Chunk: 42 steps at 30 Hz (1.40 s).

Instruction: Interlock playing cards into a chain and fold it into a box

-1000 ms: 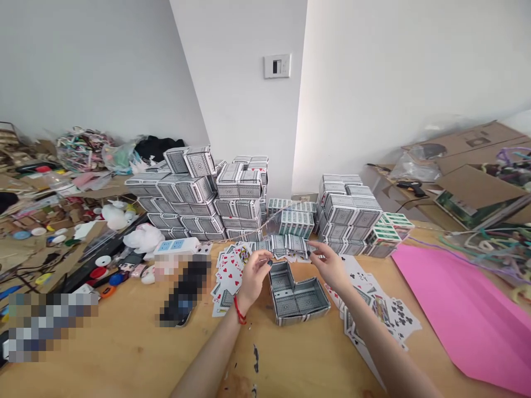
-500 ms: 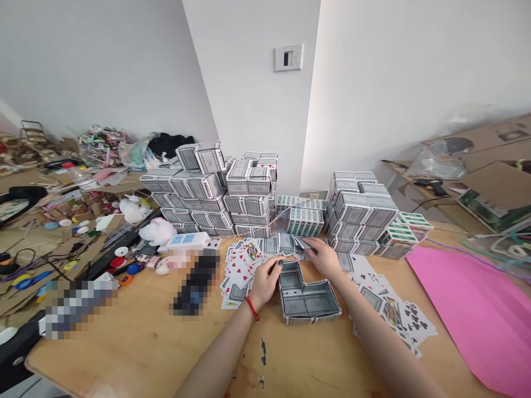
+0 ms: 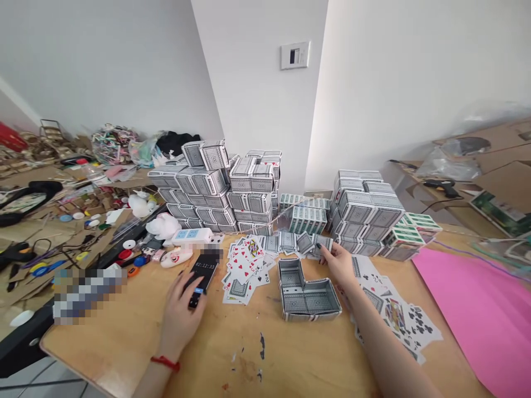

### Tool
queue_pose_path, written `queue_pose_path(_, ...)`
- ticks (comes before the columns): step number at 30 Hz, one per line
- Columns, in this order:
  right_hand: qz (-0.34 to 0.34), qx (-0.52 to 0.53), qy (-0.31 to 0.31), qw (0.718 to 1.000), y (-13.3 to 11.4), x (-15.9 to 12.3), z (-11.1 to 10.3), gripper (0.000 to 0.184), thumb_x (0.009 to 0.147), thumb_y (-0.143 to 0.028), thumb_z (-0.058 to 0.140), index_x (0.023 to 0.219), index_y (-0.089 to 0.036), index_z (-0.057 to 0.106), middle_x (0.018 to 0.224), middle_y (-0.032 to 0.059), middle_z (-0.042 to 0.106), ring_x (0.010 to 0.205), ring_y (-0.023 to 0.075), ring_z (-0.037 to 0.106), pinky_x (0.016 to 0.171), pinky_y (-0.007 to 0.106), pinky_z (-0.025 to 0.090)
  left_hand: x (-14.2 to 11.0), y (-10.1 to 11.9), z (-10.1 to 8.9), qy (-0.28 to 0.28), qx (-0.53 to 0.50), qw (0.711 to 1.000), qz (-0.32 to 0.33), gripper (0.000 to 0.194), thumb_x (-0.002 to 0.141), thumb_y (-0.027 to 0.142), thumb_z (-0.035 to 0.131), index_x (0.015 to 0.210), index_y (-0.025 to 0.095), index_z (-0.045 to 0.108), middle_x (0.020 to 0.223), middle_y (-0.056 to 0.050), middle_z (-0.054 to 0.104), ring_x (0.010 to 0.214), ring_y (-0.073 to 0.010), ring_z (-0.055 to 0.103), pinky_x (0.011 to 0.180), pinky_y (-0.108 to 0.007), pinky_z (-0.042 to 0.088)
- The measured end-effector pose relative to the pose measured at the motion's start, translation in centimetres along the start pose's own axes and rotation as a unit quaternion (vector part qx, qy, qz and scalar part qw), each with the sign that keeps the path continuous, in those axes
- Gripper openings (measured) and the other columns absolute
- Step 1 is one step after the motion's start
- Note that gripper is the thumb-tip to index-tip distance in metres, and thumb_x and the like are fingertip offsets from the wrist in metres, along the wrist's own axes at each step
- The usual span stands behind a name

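Observation:
My left hand (image 3: 185, 304) is spread over a phone (image 3: 206, 265) that shows 02:12:33, its fingers at the screen's lower part. My right hand (image 3: 340, 262) pinches the near edge of a grey-backed playing card (image 3: 324, 241) at the end of a row. Beside it in that row, a smaller grey card piece (image 3: 305, 242) lies askew. Between my arms stands an L-shaped open box made of folded playing cards (image 3: 319, 301). Face-up playing cards (image 3: 243, 268) are spread left of it, and more loose cards (image 3: 394, 315) lie partly under my right forearm.
Stacked card blocks (image 3: 211, 185) rise at the back left, with another stack (image 3: 367, 213) at the back right. Green-and-white card packs (image 3: 309, 219) sit between them. A white power strip (image 3: 193, 236) lies behind the phone. Pink paper (image 3: 468, 315) covers the right side.
My left hand has left the L-shaped box and moved left to the phone, whose screen is now lit. My right hand has shifted slightly right along the card row. The view has turned slightly left.

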State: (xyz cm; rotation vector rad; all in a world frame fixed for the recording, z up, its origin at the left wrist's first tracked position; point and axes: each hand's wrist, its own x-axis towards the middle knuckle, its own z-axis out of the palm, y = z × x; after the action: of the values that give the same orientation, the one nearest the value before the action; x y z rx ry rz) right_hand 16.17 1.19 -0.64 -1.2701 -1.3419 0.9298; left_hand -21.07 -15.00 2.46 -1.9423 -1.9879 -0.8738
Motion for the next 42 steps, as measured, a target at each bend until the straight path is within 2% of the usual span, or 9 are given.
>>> queue_pose_path(4, 0.028, 0.102, 0.011, 0.994, 0.2, 0.0, -0.1, 0.032, 0.062, -0.045, 0.067, 0.078, -0.018, 0.059, 0.062, 0.0007, 0.063, 0.049, 0.0135, 0.052, 0.045, 0.025, 0.04, -2.2, -2.1, -1.1, -0.008, 0.07, 0.997, -0.01, 0.035, 0.077, 0.03, 0.048, 0.11, 0.022, 0.056, 0.13, -0.009, 0.04, 0.128, -0.0316, 0.023, 0.103, -0.051, 0.025)
queue_pose_path(9, 0.053, 0.2, 0.013, 0.978, -0.1, -0.3, 0.1, 0.029, 0.062, -0.043, 0.068, 0.075, -0.019, 0.06, 0.074, 0.0041, 0.066, 0.064, 0.0192, 0.061, 0.055, 0.031, 0.048, -2.6, -1.5, -1.4, -0.038, 0.1, 0.994, 0.017, 0.034, 0.076, 0.029, 0.049, 0.108, 0.026, 0.059, 0.133, -0.006, 0.039, 0.129, -0.0321, 0.02, 0.103, -0.052, 0.022)
queue_pose_path(15, 0.087, 0.313, -0.041, 0.945, -1.0, -0.7, 0.3, 0.028, 0.06, -0.034, 0.072, 0.08, -0.02, 0.059, 0.086, 0.0048, 0.066, 0.079, 0.0239, 0.064, 0.07, 0.039, 0.051, -2.5, -1.4, -1.2, -0.047, 0.119, 0.991, 0.029, 0.031, 0.077, 0.03, 0.047, 0.102, 0.023, 0.063, 0.129, -0.009, 0.043, 0.127, -0.0324, 0.025, 0.103, -0.053, 0.021)
queue_pose_path(20, 0.092, 0.269, -0.062, 0.957, -0.6, -0.5, 0.2, 0.026, 0.058, -0.036, 0.073, 0.069, -0.021, 0.055, 0.066, -0.0015, 0.062, 0.059, 0.0153, 0.058, 0.058, 0.029, 0.047, -2.1, -1.7, -0.9, -0.048, 0.114, 0.992, 0.021, 0.038, 0.079, 0.032, 0.044, 0.112, 0.019, 0.056, 0.128, -0.011, 0.043, 0.126, -0.031, 0.027, 0.102, -0.051, 0.023)
queue_pose_path(23, 0.095, 0.261, -0.069, 0.958, -0.6, -0.4, 0.1, 0.026, 0.058, -0.037, 0.072, 0.06, -0.02, 0.053, 0.06, -0.0019, 0.06, 0.056, 0.015, 0.056, 0.056, 0.028, 0.045, -0.8, -1.8, -0.4, -0.043, 0.103, 0.993, 0.024, 0.037, 0.079, 0.032, 0.043, 0.112, 0.019, 0.056, 0.128, -0.011, 0.044, 0.124, -0.03, 0.029, 0.102, -0.049, 0.025)
queue_pose_path(31, 0.091, 0.297, -0.074, 0.948, -1.4, -0.7, -0.7, 0.02, 0.066, -0.038, 0.059, 0.064, -0.022, 0.046, 0.092, 0.0042, 0.065, 0.078, 0.0238, 0.061, 0.066, 0.039, 0.048, 3.7, -2.7, 1.3, -0.053, 0.113, 0.991, 0.047, 0.038, 0.077, 0.036, 0.045, 0.107, 0.017, 0.06, 0.123, -0.013, 0.048, 0.12, -0.0305, 0.035, 0.1, -0.046, 0.028)
queue_pose_path(34, 0.091, 0.281, -0.07, 0.953, -1.4, -0.7, -0.7, 0.024, 0.066, -0.039, 0.06, 0.062, -0.022, 0.043, 0.085, 0.0034, 0.064, 0.072, 0.0209, 0.06, 0.062, 0.036, 0.049, 4.6, -2.9, 1.9, -0.058, 0.118, 0.991, 0.038, 0.04, 0.076, 0.038, 0.046, 0.108, 0.019, 0.06, 0.125, -0.011, 0.047, 0.121, -0.0322, 0.033, 0.101, -0.049, 0.026)
queue_pose_path(38, 0.098, 0.269, -0.084, 0.955, -1.2, -0.6, -0.3, 0.025, 0.063, -0.042, 0.064, 0.069, -0.021, 0.051, 0.07, 0.0016, 0.061, 0.058, 0.0155, 0.056, 0.051, 0.027, 0.044, 5.0, -2.8, 2.2, -0.071, 0.13, 0.988, 0.032, 0.041, 0.075, 0.04, 0.047, 0.107, 0.02, 0.061, 0.126, -0.01, 0.047, 0.123, -0.0336, 0.03, 0.101, -0.051, 0.023)
queue_pose_path(42, 0.1, 0.277, -0.083, 0.952, -0.8, -0.4, 0.2, 0.04, 0.055, -0.037, 0.073, 0.087, -0.023, 0.055, 0.073, -0.0012, 0.061, 0.063, 0.015, 0.058, 0.058, 0.027, 0.046, 4.8, -2.6, 2.1, -0.075, 0.131, 0.988, 0.039, 0.041, 0.075, 0.039, 0.047, 0.108, 0.02, 0.06, 0.126, -0.011, 0.047, 0.123, -0.033, 0.03, 0.101, -0.05, 0.023)
